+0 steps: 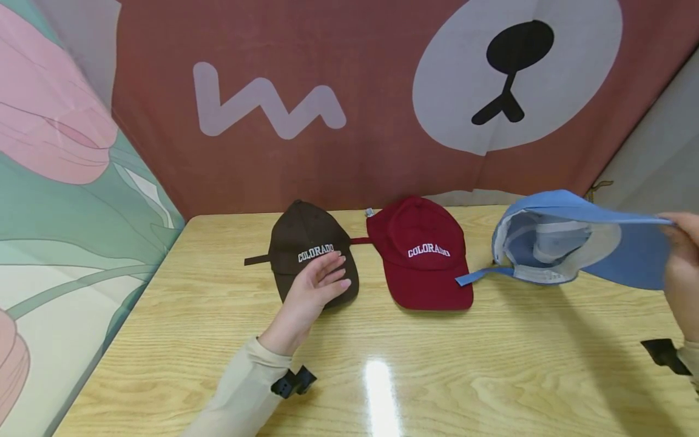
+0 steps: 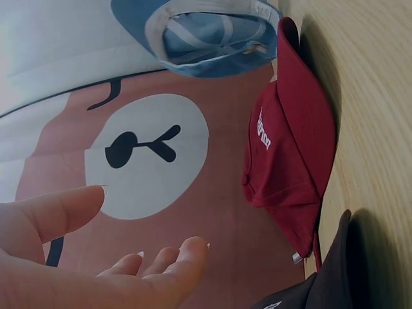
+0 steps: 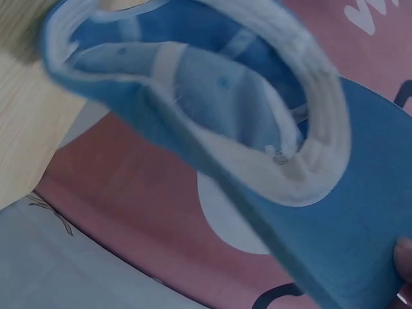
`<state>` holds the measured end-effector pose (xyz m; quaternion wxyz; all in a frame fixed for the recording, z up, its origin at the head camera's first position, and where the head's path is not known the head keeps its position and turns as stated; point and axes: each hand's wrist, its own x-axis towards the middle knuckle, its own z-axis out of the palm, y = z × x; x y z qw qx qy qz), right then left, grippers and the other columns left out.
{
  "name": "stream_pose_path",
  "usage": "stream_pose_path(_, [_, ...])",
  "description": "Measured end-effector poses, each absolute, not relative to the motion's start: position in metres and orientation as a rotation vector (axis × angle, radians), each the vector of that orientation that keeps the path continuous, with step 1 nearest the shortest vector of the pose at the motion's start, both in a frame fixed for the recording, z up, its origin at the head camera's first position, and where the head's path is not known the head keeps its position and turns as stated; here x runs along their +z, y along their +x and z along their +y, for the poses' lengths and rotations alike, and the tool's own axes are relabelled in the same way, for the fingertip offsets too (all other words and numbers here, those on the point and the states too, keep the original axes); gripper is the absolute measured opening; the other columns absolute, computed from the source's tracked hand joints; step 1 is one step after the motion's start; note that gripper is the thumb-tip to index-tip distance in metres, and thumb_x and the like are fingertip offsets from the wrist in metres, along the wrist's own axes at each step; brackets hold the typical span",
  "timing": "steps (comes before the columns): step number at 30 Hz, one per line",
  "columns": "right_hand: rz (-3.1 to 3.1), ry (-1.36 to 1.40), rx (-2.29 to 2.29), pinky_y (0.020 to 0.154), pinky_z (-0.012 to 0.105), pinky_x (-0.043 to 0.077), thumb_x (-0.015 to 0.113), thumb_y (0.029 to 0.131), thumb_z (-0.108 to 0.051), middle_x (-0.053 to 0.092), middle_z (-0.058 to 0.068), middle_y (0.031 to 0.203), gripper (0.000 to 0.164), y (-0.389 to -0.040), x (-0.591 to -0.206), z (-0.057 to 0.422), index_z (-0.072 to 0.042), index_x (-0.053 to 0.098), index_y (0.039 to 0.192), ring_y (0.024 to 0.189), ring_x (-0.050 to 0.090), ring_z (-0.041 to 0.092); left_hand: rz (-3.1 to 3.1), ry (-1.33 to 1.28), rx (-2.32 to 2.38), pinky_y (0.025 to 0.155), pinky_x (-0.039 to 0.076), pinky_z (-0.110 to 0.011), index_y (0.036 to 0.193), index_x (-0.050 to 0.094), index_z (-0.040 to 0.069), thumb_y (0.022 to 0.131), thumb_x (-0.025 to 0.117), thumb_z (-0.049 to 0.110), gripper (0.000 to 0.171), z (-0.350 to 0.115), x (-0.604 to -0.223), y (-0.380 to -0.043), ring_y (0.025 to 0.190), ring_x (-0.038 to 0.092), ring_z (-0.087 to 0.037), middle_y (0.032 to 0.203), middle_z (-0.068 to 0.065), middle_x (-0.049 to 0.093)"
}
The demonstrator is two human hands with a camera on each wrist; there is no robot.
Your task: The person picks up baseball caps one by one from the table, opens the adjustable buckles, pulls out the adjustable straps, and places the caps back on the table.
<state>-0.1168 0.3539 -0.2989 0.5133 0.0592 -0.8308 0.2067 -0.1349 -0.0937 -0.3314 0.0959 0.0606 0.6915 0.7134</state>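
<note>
My right hand (image 1: 682,267) grips the brim of a light blue cap (image 1: 562,243) at the right. The cap is tilted, its white-lined inside facing me and its strap hanging to the left; in the right wrist view the lining (image 3: 322,148) fills much of the picture. My left hand (image 1: 317,282) is over the brim of a dark brown cap (image 1: 300,230), fingers relaxed and holding nothing. Whether it touches that cap I cannot tell. Between them lies a dark red cap (image 1: 423,243) with COLORADO lettering, brim toward me.
The caps are along the back of a light wooden table (image 1: 437,376). Behind it hangs a brown cloth (image 1: 327,164) with a bear face. A floral cloth (image 1: 71,224) stands at the left, a pale one (image 1: 655,139) at the right.
</note>
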Motion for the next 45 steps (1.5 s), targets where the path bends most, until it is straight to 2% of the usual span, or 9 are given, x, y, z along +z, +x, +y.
stream_pose_path(5, [-1.99,0.281,0.424,0.086,0.002,0.024,0.043,0.097,0.01,0.059,0.04,0.088,0.022,-0.121,-0.304,0.345,0.02,0.063,0.097,0.095,0.044,-0.022,2.058,0.172,2.108,0.104,0.04,-0.041,0.143,0.037,-0.009,0.094,0.056,-0.005,0.053,-0.094,-0.332,-0.136,0.13,0.044,-0.038,0.143,-0.025,0.043])
stream_pose_path(8, [-2.007,0.344,0.358,0.095,0.004,0.028,0.039,0.094,0.011,0.062,0.037,0.091,0.026,-0.122,-0.308,0.339,0.017,0.064,0.1,0.09,0.068,0.014,2.065,0.169,2.104,0.104,0.04,-0.041,0.142,0.038,-0.008,0.094,0.056,-0.004,0.052,-0.094,-0.333,-0.135,0.131,0.043,-0.039,0.143,-0.025,0.044])
stream_pose_path(11, [-1.995,0.402,0.233,0.083,0.029,0.051,0.039,0.091,0.012,0.065,0.032,0.092,0.029,-0.122,-0.312,0.333,0.012,0.067,0.1,0.068,0.058,0.05,2.069,0.177,2.103,0.104,0.04,-0.041,0.142,0.037,-0.009,0.094,0.056,-0.004,0.052,-0.094,-0.333,-0.135,0.131,0.042,-0.04,0.143,-0.026,0.043])
stream_pose_path(14, [-1.927,0.435,0.176,0.059,0.054,0.045,0.04,0.087,0.015,0.066,0.028,0.087,0.031,-0.124,-0.316,0.325,0.005,0.068,0.096,0.063,0.056,0.048,2.069,0.183,2.104,0.104,0.04,-0.041,0.143,0.037,-0.009,0.094,0.056,-0.004,0.052,-0.095,-0.334,-0.134,0.131,0.042,-0.041,0.143,-0.026,0.043])
stream_pose_path(17, [-1.861,0.462,0.145,0.05,0.057,0.038,0.04,0.086,0.016,0.067,0.024,0.083,0.032,-0.129,-0.321,0.317,0.001,0.067,0.093,0.058,0.056,0.046,2.077,0.18,2.102,0.104,0.04,-0.041,0.142,0.038,-0.009,0.094,0.056,-0.004,0.051,-0.095,-0.334,-0.135,0.131,0.042,-0.041,0.143,-0.026,0.043])
stream_pose_path(29, [-2.009,0.651,0.145,0.065,0.058,0.047,0.04,0.097,0.001,0.068,0.026,0.099,0.03,-0.133,-0.352,0.315,0.011,0.069,0.099,0.082,0.062,0.047,2.261,0.18,2.005,0.105,0.038,-0.046,0.14,0.043,-0.006,0.093,0.061,-0.001,0.05,-0.092,-0.337,-0.134,0.131,0.043,-0.037,0.141,-0.023,0.047])
stream_pose_path(37, [-2.188,0.687,0.119,0.068,0.054,0.05,0.025,0.105,-0.023,0.067,0.026,0.103,0.054,-0.132,-0.366,0.309,0.01,0.067,0.096,0.086,0.061,0.043,2.338,0.263,1.948,0.106,0.035,-0.051,0.137,0.045,-0.008,0.093,0.061,0.001,0.047,-0.091,-0.34,-0.133,0.13,0.042,-0.04,0.138,-0.024,0.049])
stream_pose_path(41, [-2.271,0.671,0.129,0.066,0.053,0.051,0.057,0.084,0.005,0.066,0.027,0.105,0.016,-0.132,-0.373,0.308,0.01,0.067,0.095,0.089,0.06,0.043,2.346,0.276,1.937,0.107,0.034,-0.052,0.136,0.046,-0.009,0.093,0.061,0.001,0.046,-0.091,-0.34,-0.133,0.129,0.042,-0.042,0.138,-0.024,0.049])
stream_pose_path(45, [-2.337,0.623,0.158,0.067,0.053,0.052,0.072,0.059,0.017,0.066,0.028,0.104,0.035,-0.133,-0.378,0.308,0.01,0.068,0.093,0.091,0.061,0.043,2.355,0.286,1.932,0.106,0.033,-0.053,0.135,0.046,-0.009,0.093,0.061,0.0,0.045,-0.091,-0.34,-0.133,0.129,0.042,-0.043,0.137,-0.024,0.05])
